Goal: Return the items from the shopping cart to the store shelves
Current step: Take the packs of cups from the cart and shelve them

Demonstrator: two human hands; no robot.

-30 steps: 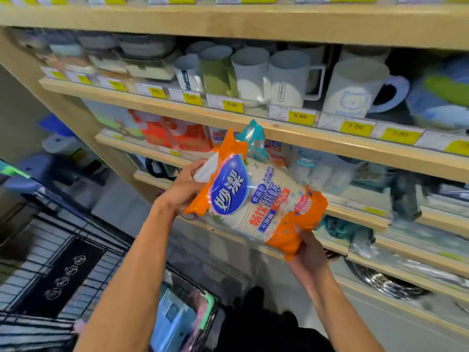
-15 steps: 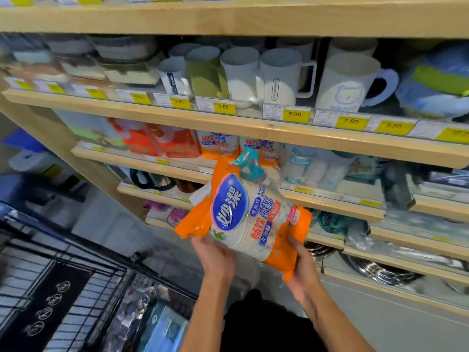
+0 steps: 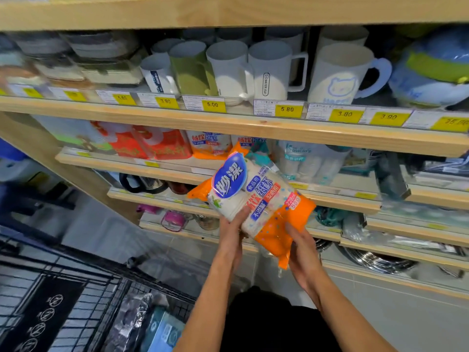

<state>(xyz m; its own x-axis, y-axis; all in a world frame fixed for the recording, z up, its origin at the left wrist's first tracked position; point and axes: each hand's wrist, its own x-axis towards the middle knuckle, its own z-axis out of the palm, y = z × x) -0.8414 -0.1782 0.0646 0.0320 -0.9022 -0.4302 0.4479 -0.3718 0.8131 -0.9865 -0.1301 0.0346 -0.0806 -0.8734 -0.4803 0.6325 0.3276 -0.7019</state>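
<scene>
package of paper cups [image 3: 256,199], orange and white, sits gripped from below by both hands: the left hand [image 3: 232,233] has its fingers curled under the near left edge, the right hand [image 3: 300,247] pinches the orange lower corner. compared with a second ago the left hand has slid from the pack's far upper side down to its underside, and the pack has dropped a little and tipped so its blue-label end points up toward the second shelf [image 3: 177,168]. that reads as lining it up for a push into its slot, so this return looks close to done. just above the fingertips, on that shelf, stand matching orange cup packs [image 3: 210,146], with clear-wrapped cup sleeves [image 3: 309,163] to their right and red packs [image 3: 162,144] to their left; the gap in front of the matching packs looks like the likely landing spot. the shelf lip and its price tags lie between the pack and that gap and must be cleared. mugs [image 3: 271,69] fill the shelf higher up. below the left wrist the shopping cart [image 3: 83,301] holds more wrapped items [image 3: 162,329], so work remains.
</scene>
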